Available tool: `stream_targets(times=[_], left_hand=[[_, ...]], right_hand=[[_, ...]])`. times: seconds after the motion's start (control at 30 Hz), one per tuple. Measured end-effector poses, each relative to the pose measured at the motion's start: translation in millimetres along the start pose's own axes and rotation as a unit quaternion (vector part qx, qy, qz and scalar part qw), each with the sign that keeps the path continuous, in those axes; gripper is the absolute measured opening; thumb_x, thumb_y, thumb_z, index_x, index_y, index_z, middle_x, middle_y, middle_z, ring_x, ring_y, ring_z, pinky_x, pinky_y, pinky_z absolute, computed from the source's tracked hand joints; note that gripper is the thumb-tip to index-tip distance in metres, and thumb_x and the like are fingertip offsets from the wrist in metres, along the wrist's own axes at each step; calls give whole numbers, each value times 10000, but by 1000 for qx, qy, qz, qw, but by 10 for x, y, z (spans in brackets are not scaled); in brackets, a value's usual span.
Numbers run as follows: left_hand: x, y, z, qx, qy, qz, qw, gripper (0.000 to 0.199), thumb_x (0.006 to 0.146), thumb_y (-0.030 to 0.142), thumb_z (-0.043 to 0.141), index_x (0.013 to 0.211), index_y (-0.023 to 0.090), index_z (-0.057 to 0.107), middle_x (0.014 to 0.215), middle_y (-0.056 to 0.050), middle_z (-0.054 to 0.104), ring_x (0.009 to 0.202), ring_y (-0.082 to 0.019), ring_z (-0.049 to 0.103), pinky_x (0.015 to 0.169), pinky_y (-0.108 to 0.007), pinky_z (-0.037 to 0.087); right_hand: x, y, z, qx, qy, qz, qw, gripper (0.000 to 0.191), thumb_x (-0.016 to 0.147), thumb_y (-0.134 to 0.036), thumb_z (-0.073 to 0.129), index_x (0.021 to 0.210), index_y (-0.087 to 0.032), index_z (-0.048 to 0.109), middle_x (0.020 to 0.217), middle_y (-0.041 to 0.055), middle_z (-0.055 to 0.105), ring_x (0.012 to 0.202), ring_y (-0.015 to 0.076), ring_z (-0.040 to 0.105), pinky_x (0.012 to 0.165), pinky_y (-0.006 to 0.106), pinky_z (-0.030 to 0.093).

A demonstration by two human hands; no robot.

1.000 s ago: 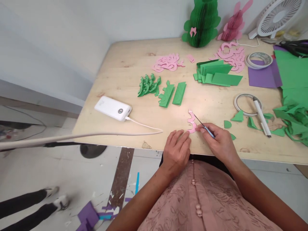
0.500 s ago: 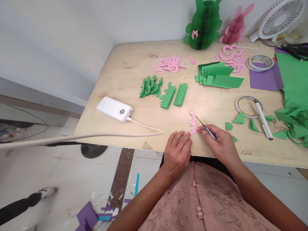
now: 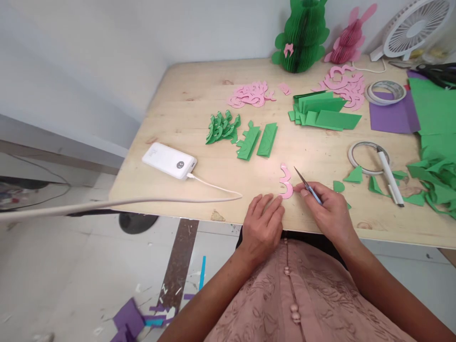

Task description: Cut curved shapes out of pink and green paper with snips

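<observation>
Just ahead of the loosely spread left hand (image 3: 263, 222), the pink cutout (image 3: 287, 180) points lengthwise away; the right hand (image 3: 329, 209) pinches a pointed tool (image 3: 306, 184)

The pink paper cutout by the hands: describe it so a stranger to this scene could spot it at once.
At the near edge of the wooden table, find the left hand. By its fingers, beside the pointed tool in the right hand, lies a pink cutout shaped like a 3. Unlike the pink pieces heaped farther back, it lies alone.
</observation>
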State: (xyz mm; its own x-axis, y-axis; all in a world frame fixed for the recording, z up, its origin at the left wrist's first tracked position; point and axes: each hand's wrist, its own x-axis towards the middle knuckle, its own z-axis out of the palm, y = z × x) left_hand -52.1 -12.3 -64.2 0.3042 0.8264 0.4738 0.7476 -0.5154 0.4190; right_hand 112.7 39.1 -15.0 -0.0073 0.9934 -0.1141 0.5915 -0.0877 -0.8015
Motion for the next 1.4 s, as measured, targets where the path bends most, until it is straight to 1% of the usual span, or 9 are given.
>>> stream_targets(times=[0.3,0.43,0.6,0.87,0.93,1.03,1.13,1.23,1.4], left_hand=[[8,4,-7,2,0,-4,1000,295,781,37,487,1041,151,566,1216,-100,637,1178,-280,509,990,-499,417],[8,10,-8,3,-4,-5,1000,293,784,37,483,1040,153,566,1216,-101,636,1181,-277,506,993,-500,412],[3,8,-7,3,-7,-3,1000,299,779,38,486,1046,146,565,1220,-105,632,1179,-282,505,994,-501,411],[4,2,-11,3,-8,-3,1000,300,788,48,476,1054,154,566,1215,-106,636,1188,-274,498,990,-499,412],[2,3,-10,4,-10,-5,1000,298,788,48,478,1051,153,567,1216,-107,635,1188,-275,497,991,-500,412],[2,5,-5,7,-9,-6,1000,294,788,48,480,1048,154,567,1217,-105,634,1176,-276,505,989,-504,412],[4,2,-1,6,-9,-2,1000,297,785,46,481,1051,150,566,1219,-106,633,1176,-278,502,990,-504,411],[4,0,-4,1,-12,-6,1000,301,790,48,473,1057,153,564,1219,-106,632,1181,-276,499,993,-506,406],[20,22,-33,-40,-2,-32,999,289,806,51,454,1043,173,565,1203,-108,636,1178,-266,504,979,-501,414]], right_hand=[[-8,-1,0,4,11,3,1000,269,849,-347,521,926,-175,713,851,51,745,749,213,653,662,306,476],[-1,17,2,14,0,0,1000,260,848,-340,524,925,-174,709,882,53,747,818,226,658,698,312,476],[-2,10,2,12,4,-1,1000,265,847,-343,528,930,-172,712,891,54,746,823,225,655,701,308,473],[-59,-20,-2,-15,29,-8,999,273,856,-338,514,934,-169,713,768,32,729,620,177,613,575,272,455],[-64,-5,1,-12,17,-17,1000,272,859,-336,510,946,-169,706,809,40,738,651,186,630,583,274,462],[-58,12,9,2,0,-28,1000,272,866,-342,502,951,-173,698,893,56,745,785,216,664,665,291,484],[-46,14,15,-5,-11,-28,1000,274,870,-347,499,952,-175,696,921,64,745,850,234,670,726,310,488],[-37,11,16,-18,-15,-30,999,271,869,-344,502,950,-176,698,935,68,745,877,242,672,753,318,490],[-33,6,17,-26,-12,-33,999,284,869,-364,500,939,-178,702,903,67,747,845,242,678,722,316,501]])
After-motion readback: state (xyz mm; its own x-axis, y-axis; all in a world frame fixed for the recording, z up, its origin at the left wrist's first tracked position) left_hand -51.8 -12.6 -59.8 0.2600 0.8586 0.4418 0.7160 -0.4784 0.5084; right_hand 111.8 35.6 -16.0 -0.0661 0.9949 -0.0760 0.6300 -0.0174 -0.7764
